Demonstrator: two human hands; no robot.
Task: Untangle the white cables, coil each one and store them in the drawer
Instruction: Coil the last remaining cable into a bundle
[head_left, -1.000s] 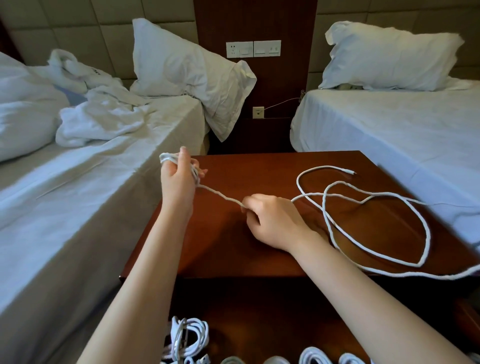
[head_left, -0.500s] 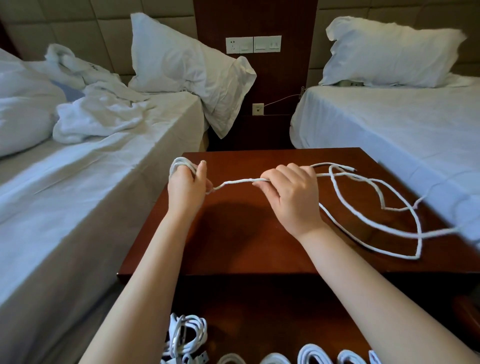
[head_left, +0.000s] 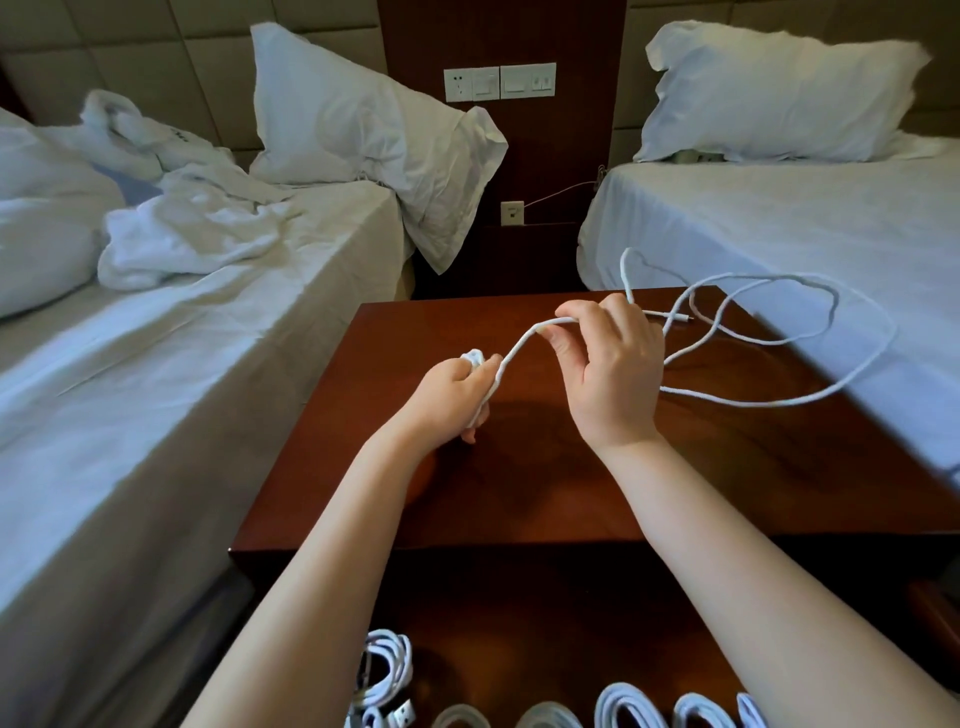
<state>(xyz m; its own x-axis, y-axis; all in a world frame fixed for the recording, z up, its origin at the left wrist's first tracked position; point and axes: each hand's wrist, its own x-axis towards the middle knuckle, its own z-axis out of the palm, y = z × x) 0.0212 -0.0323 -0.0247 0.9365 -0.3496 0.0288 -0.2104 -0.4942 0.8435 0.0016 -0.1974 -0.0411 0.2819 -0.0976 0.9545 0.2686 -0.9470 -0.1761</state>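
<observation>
The left hand (head_left: 457, 397) sits near the middle of the desk (head_left: 519, 488), fingers curled tight round a small wound bundle of the white cable (head_left: 521, 341); a bit of the bundle pokes out above the fist at 12 o'clock. From there the cable climbs toward 2 o'clock to the right hand (head_left: 615, 374), which is raised off the desk and pinches the strand between thumb and fingertips (head_left: 576, 312), the other fingers loosely bent. Past that hand the rest of the cable hangs in loose loops at 3 o'clock, some of them over the desk's far right corner and some over the edge of the right bed (head_left: 779, 223). The plug end (head_left: 684, 317) lies just beside the right hand's knuckles. At 6 o'clock the open drawer (head_left: 545, 623) holds coiled cables (head_left: 387, 667) along the bottom of the view. At 9 o'clock is the left bed (head_left: 208, 374), its sheets rumpled
</observation>
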